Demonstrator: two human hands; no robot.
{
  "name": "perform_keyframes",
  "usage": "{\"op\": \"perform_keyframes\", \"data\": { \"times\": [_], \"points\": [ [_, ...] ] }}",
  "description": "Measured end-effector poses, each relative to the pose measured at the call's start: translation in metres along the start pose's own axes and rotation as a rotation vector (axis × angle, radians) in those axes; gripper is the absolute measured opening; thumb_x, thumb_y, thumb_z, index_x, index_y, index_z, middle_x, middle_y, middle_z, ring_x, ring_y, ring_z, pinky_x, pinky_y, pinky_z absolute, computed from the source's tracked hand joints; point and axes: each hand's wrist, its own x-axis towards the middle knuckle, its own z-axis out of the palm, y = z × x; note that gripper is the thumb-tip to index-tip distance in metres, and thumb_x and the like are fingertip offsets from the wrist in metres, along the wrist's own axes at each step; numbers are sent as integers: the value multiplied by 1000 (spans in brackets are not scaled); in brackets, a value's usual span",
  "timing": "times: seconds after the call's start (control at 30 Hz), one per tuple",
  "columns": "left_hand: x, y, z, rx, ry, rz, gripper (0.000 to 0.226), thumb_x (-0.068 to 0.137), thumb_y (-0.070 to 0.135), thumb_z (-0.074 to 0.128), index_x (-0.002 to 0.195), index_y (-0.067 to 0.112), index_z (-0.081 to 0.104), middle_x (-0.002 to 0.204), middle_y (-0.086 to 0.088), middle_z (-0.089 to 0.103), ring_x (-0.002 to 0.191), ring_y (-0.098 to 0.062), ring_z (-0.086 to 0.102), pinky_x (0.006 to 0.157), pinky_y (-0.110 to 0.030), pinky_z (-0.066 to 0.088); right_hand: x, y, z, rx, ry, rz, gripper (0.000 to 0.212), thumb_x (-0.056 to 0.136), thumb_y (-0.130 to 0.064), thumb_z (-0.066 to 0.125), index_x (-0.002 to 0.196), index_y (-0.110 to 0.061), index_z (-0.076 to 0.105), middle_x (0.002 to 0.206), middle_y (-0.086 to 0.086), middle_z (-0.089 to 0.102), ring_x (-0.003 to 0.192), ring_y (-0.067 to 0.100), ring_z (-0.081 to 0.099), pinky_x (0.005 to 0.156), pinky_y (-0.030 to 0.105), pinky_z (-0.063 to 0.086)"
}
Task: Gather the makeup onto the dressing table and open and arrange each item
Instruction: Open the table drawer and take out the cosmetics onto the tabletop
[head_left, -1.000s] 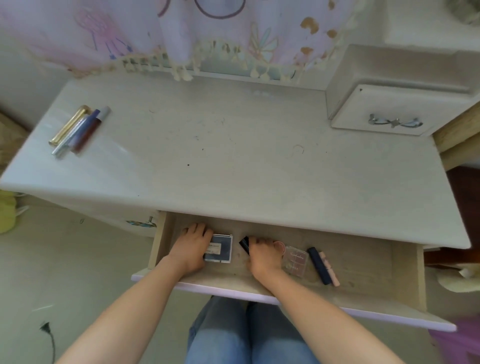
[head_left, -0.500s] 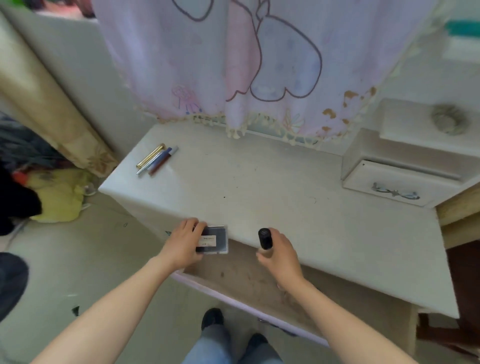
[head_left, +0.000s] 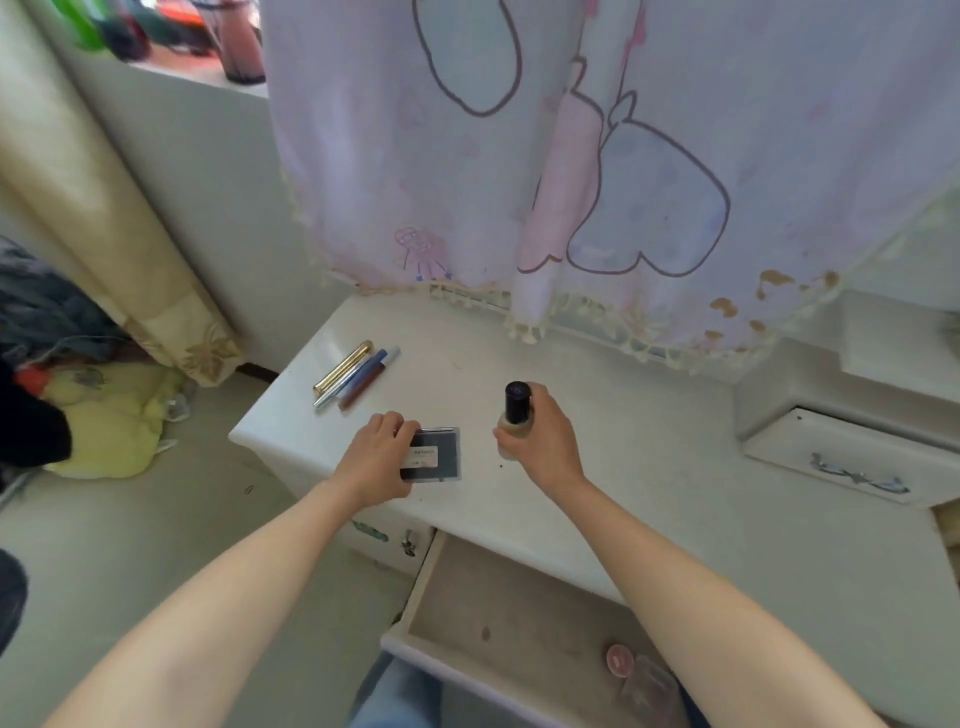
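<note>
My left hand (head_left: 378, 457) grips a flat dark blue palette (head_left: 439, 457) with a white label, resting on the white dressing table (head_left: 649, 467) near its left front corner. My right hand (head_left: 540, 441) holds a beige foundation bottle with a black cap (head_left: 517, 402) upright, its base at the tabletop. Several slim makeup tubes (head_left: 356, 374), one gold, lie side by side at the table's left rear. In the open drawer (head_left: 498, 613) below, a small round pink compact (head_left: 619, 660) and a clear case (head_left: 652, 688) show beside my right forearm.
A pink patterned curtain (head_left: 571, 182) hangs over the table's back edge. A small white drawer unit (head_left: 852, 457) stands at the right rear. Beige drapes (head_left: 104, 234) and a yellow cushion (head_left: 111, 415) sit on the floor side to the left.
Both hands rose out of the drawer and moved forward over the tabletop, the left carrying the palette, the right the bottle. The view tilted up.
</note>
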Motion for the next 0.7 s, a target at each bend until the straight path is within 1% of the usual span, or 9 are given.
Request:
{"op": "perform_keyframes", "data": {
  "times": [0.07, 0.13, 0.2, 0.27, 0.33, 0.4, 0.47, 0.53, 0.7],
  "points": [
    [19, -16, -3, 8, -29, 52, 64, 73, 25, 67, 129, 15, 37, 126, -6, 44, 113, -21, 38, 95, -29, 37, 20, -12, 15, 32, 36, 36, 35, 80, -11, 63, 112, -9, 49, 102, 8, 57, 85, 19, 51, 69, 26, 38],
    [37, -32, -5, 14, -65, 97, 63, 74, 25, 66, 129, 16, 36, 127, -5, 42, 114, -21, 38, 95, -29, 36, 39, -23, 32, 47, 64, 65, 31, 80, -10, 63, 108, -11, 49, 96, 6, 55, 84, 20, 51, 66, 22, 37],
    [53, -47, -8, 32, -103, 152, 61, 76, 24, 65, 129, 17, 35, 128, -5, 41, 115, -20, 38, 96, -29, 36, 57, -31, 48, 57, 81, 94, 27, 81, -10, 63, 101, -14, 46, 91, 4, 53, 81, 19, 50, 55, 16, 35],
    [67, -61, -9, 61, -125, 213, 58, 77, 23, 63, 129, 17, 36, 128, -5, 42, 115, -20, 38, 96, -28, 36, 71, -36, 63, 70, 109, 132, 28, 82, -9, 63, 104, -10, 46, 90, 4, 52, 80, 19, 49, 50, 19, 31],
    [77, -71, -9, 82, -138, 251, 56, 78, 21, 62, 128, 16, 37, 127, -6, 43, 114, -21, 40, 95, -29, 37, 83, -38, 75, 73, 133, 166, 33, 82, -8, 63, 110, -4, 45, 91, 5, 52, 81, 19, 49, 53, 21, 31],
    [85, -75, -9, 86, -155, 278, 56, 78, 20, 62, 128, 15, 38, 125, -7, 43, 113, -22, 41, 95, -30, 38, 91, -39, 83, 63, 140, 176, 35, 82, -9, 63, 112, -3, 45, 92, 5, 51, 83, 20, 50, 65, 22, 36],
    [91, -79, -9, 74, -174, 300, 57, 77, 21, 64, 128, 14, 39, 124, -7, 43, 111, -22, 42, 94, -31, 40, 99, -40, 92, 55, 140, 192, 35, 82, -10, 63, 111, -3, 45, 94, 6, 53, 84, 21, 51, 70, 27, 39],
    [97, -84, -8, 64, -174, 314, 57, 77, 24, 65, 127, 15, 40, 123, -7, 45, 110, -21, 41, 92, -29, 40, 107, -43, 101, 41, 143, 211, 34, 82, -11, 63, 111, -3, 45, 94, 9, 55, 83, 21, 51, 72, 30, 41],
    [105, -89, -6, 41, -185, 340, 60, 76, 27, 66, 128, 14, 40, 121, -8, 45, 108, -22, 41, 88, -28, 39, 127, -49, 118, 1, 132, 218, 32, 82, -13, 61, 109, -4, 46, 89, 6, 52, 80, 21, 50, 70, 27, 39]
  ]
}}
